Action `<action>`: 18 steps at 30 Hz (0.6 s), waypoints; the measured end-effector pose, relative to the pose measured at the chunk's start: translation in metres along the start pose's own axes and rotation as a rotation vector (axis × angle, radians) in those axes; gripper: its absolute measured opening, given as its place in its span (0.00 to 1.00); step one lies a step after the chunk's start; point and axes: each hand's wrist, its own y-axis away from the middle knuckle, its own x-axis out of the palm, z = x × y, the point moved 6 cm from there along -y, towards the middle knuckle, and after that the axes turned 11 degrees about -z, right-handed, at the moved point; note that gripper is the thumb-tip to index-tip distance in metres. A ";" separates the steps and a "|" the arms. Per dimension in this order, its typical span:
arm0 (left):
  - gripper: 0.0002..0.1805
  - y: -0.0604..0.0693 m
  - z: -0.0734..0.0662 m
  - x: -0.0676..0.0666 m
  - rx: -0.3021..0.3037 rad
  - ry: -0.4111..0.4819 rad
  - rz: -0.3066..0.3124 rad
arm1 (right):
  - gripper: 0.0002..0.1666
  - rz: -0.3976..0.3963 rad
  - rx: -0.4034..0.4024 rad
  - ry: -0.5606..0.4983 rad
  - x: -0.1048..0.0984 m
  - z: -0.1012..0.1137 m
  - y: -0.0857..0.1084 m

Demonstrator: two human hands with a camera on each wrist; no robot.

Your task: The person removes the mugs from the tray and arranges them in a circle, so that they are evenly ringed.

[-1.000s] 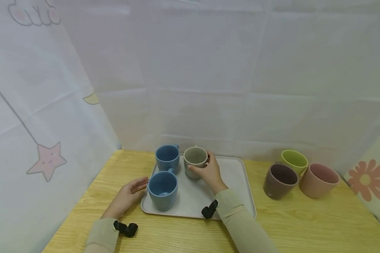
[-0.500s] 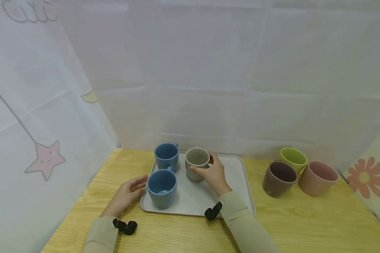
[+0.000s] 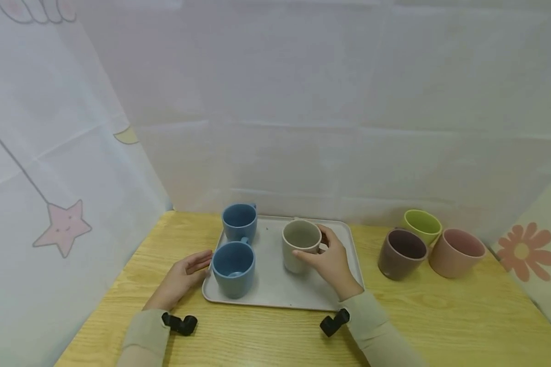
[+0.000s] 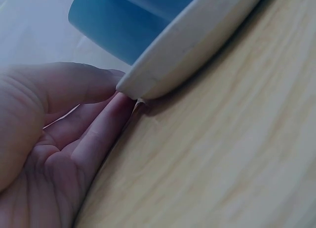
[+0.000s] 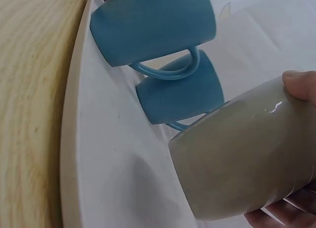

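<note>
From my end, left to right: pink star (image 3: 63, 229) printed on the white cloth. Left hand (image 3: 182, 278) is at the left edge of the pale tray (image 3: 275, 293), fingers extended, fingertips touching the rim; I see nothing held in it. Two blue mugs upright on the tray's left side: front blue mug (image 3: 233, 275) just beside that hand, rear blue mug (image 3: 240, 224) behind it, both with handles facing away from me. Then the grey mug (image 3: 295, 259) over the tray's middle; right wrist view shows its base just clear of the tray, shadow below. Right hand (image 3: 334, 262) grips it, thumb on near side, fingers round the far side. Off the tray, on the table (image 3: 275, 336): purple mug (image 3: 397, 262), green mug (image 3: 422, 224) behind, pink mug (image 3: 454, 260), clustered. Red flower (image 3: 527, 252) print far right.
</note>
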 end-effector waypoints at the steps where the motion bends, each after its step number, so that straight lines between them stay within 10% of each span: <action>1: 0.35 0.000 0.000 0.000 -0.001 0.001 0.000 | 0.51 0.005 0.002 -0.007 -0.005 0.001 0.002; 11: 0.37 -0.002 0.005 -0.001 0.008 0.015 0.006 | 0.50 0.021 0.060 -0.079 -0.059 -0.006 0.018; 18: 0.36 -0.002 0.004 0.000 0.009 0.022 0.012 | 0.49 0.018 -0.100 -0.039 -0.101 -0.001 0.031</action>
